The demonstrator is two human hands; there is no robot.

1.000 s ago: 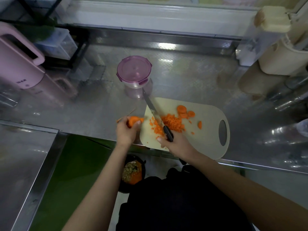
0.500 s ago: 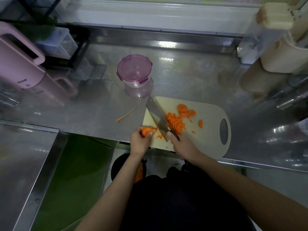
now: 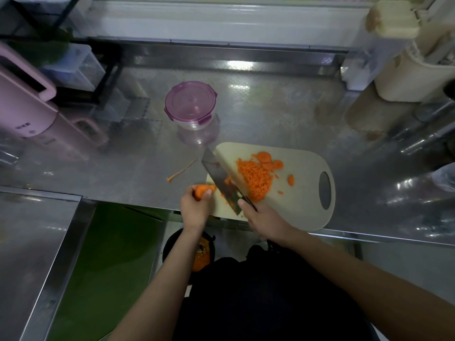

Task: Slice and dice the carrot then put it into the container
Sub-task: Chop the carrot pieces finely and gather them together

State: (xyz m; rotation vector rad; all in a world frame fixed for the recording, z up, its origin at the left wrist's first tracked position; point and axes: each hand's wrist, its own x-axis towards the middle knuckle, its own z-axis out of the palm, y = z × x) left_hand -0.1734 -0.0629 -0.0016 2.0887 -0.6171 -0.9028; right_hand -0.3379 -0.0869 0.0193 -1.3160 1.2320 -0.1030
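Note:
On the steel counter lies a pale cutting board (image 3: 302, 212) with a heap of diced carrot (image 3: 256, 178) and a few round slices (image 3: 267, 159). My right hand (image 3: 266, 221) grips the knife (image 3: 220, 180), whose broad blade is tilted on its side over the board's left part, next to the heap. My left hand (image 3: 195, 207) holds a stub of carrot (image 3: 203, 189) at the board's left edge. A round glass container (image 3: 190, 105) with a purple lid stands closed behind the board.
A thin carrot peel (image 3: 181, 172) lies on the counter left of the board. A pink appliance (image 3: 23, 102) stands at the left, cream canisters (image 3: 406, 60) at the back right. A dark bin with orange scraps (image 3: 200, 258) sits below the counter edge.
My left hand has carried the carrot stub right, to the board's left edge. The knife has turned from upright onto its broad side and pushed the diced carrot right into a heap.

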